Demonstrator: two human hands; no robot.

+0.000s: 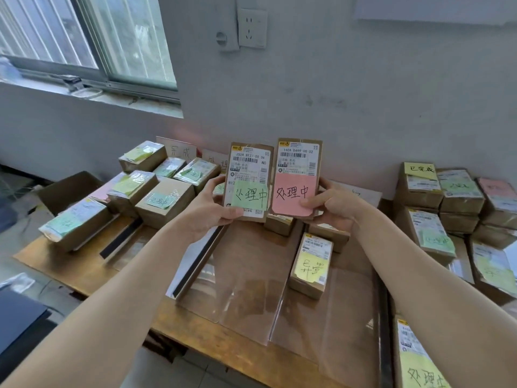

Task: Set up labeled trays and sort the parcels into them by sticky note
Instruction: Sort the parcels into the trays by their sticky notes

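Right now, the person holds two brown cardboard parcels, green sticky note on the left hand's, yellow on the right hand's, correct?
Not quite. In the head view, the brown cardboard parcel in the right hand bears a pink sticky note, not yellow. The left hand holds the other brown cardboard parcel, with the green sticky note.

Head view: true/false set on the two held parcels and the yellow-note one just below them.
1. The left hand holds the green-note parcel. True.
2. The right hand holds a blue-note parcel. False: it holds the pink-note parcel.
3. Both held notes carry the same handwritten characters. True.
4. The yellow-note parcel below them is stacked on another parcel. False: it lies flat on the clear tray.
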